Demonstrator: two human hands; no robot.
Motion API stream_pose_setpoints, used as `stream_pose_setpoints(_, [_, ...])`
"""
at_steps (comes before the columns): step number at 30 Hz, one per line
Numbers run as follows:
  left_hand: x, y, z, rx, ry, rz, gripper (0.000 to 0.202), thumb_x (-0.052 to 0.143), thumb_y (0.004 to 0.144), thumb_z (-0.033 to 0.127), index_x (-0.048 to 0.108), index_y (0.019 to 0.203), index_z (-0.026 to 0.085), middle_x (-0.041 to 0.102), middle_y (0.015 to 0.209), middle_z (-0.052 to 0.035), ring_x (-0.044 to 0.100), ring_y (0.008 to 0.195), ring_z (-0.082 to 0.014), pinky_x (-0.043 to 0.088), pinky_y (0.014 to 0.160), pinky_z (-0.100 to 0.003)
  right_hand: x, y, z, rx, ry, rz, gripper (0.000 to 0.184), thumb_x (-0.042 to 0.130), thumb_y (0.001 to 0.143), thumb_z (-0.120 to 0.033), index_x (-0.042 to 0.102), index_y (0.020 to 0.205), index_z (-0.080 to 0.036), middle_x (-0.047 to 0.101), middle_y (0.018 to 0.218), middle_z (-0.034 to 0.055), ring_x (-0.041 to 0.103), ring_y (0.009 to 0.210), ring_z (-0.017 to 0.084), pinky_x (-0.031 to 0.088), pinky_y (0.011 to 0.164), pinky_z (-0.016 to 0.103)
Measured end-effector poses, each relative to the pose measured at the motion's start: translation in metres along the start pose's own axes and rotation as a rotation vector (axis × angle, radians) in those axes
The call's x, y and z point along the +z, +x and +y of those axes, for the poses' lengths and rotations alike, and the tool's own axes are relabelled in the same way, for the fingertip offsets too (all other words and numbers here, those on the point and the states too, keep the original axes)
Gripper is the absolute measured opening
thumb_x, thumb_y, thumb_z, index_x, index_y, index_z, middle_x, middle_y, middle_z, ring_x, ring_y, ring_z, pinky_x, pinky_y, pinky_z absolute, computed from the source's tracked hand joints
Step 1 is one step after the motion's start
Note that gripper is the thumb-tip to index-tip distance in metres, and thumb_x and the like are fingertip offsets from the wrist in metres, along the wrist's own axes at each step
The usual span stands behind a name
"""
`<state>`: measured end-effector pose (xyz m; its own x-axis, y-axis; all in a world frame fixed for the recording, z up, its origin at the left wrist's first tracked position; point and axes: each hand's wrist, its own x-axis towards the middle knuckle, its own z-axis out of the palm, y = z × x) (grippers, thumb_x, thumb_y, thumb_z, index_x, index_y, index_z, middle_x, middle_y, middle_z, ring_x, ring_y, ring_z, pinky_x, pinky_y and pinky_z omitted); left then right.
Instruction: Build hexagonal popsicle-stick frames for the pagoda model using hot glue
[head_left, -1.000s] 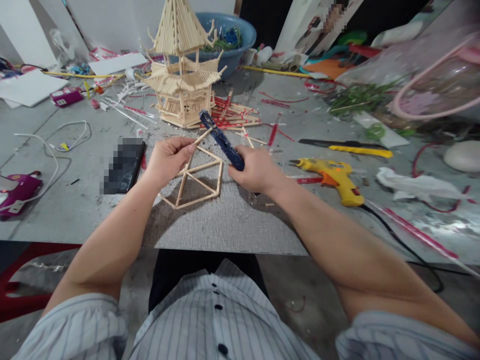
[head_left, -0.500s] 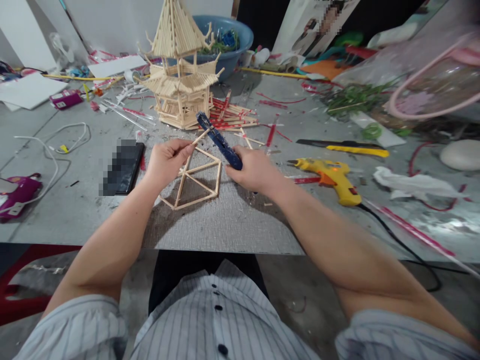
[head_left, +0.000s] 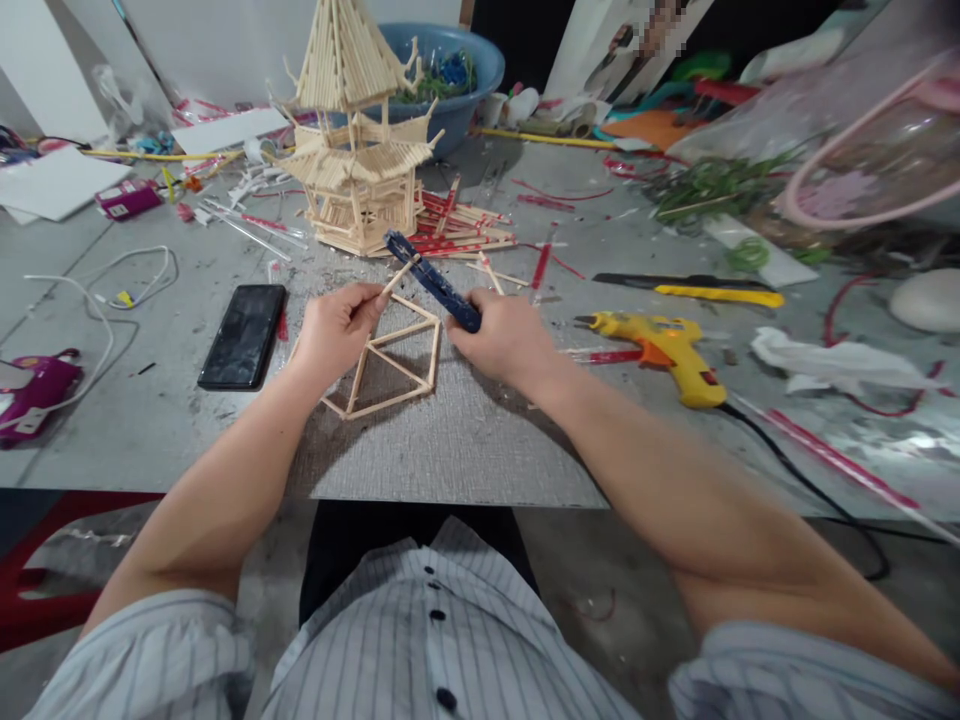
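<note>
My left hand (head_left: pixel 336 332) pinches a thin wooden stick (head_left: pixel 397 276) that slants up from a stick frame (head_left: pixel 394 360) lying on the grey mat (head_left: pixel 450 440). My right hand (head_left: pixel 506 340) is closed round the handle of a dark blue tool (head_left: pixel 431 280), whose tip meets the upper end of the held stick. Behind them stands a tall pagoda model (head_left: pixel 352 140) built of wooden sticks.
A black phone (head_left: pixel 244 335) lies left of the mat. A yellow glue gun (head_left: pixel 664 345) with a black cord lies to the right, a yellow knife (head_left: pixel 697 292) beyond it. Red-and-wood sticks (head_left: pixel 465 225), a blue basin (head_left: pixel 450 70) and a magenta device (head_left: pixel 34 385) surround the work.
Both hands hold much the same pose; the view has shifted slightly, and hands and tool sit a little left and lower against the pagoda.
</note>
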<state>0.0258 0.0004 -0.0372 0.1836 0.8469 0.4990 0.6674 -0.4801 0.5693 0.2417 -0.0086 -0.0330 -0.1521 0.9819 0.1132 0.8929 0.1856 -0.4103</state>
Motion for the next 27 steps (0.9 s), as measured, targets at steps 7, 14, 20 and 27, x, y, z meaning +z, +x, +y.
stream_pose_setpoints(7, [0.0019, -0.0017, -0.0003, -0.040, 0.051, -0.003, 0.031, 0.052, 0.089, 0.038, 0.075, 0.095, 0.017, 0.069, 0.067, -0.0013, 0.058, 0.061, -0.0128, 0.041, 0.060, -0.024, -0.0045, 0.0043, 0.0010, -0.015, -0.024, -0.012, 0.025, 0.052, 0.085, -0.039, 0.065, 0.094, -0.020, 0.071, 0.087, 0.0150, 0.066, 0.082, 0.032, 0.046, 0.067, 0.040])
stream_pose_setpoints(14, [-0.0019, -0.0010, 0.0073, -0.045, 0.114, -0.027, 0.028, 0.052, 0.090, 0.035, 0.075, 0.090, 0.019, 0.068, 0.063, -0.0005, 0.056, 0.060, -0.0132, 0.037, 0.059, -0.026, -0.0024, 0.0077, 0.0023, -0.006, -0.047, -0.024, 0.029, 0.051, 0.087, -0.042, 0.065, 0.097, -0.018, 0.070, 0.089, 0.0160, 0.067, 0.085, 0.032, 0.046, 0.069, 0.039])
stream_pose_setpoints(20, [-0.0003, 0.0024, 0.0059, -0.021, 0.173, -0.041, 0.024, 0.054, 0.089, 0.031, 0.075, 0.085, 0.021, 0.069, 0.061, -0.0013, 0.058, 0.061, -0.0153, 0.039, 0.065, -0.030, -0.0004, 0.0099, 0.0039, -0.004, -0.036, -0.002, 0.028, 0.053, 0.086, -0.043, 0.066, 0.096, -0.020, 0.069, 0.085, 0.0143, 0.066, 0.083, 0.031, 0.047, 0.069, 0.039])
stream_pose_setpoints(27, [0.0015, 0.0021, 0.0033, -0.002, 0.198, -0.028, 0.022, 0.054, 0.091, 0.031, 0.073, 0.084, 0.023, 0.072, 0.065, -0.0011, 0.063, 0.068, -0.0173, 0.041, 0.081, -0.035, 0.0004, 0.0099, 0.0046, 0.002, -0.033, 0.015, 0.029, 0.054, 0.085, -0.044, 0.066, 0.096, -0.020, 0.070, 0.086, 0.0140, 0.066, 0.082, 0.031, 0.047, 0.069, 0.040])
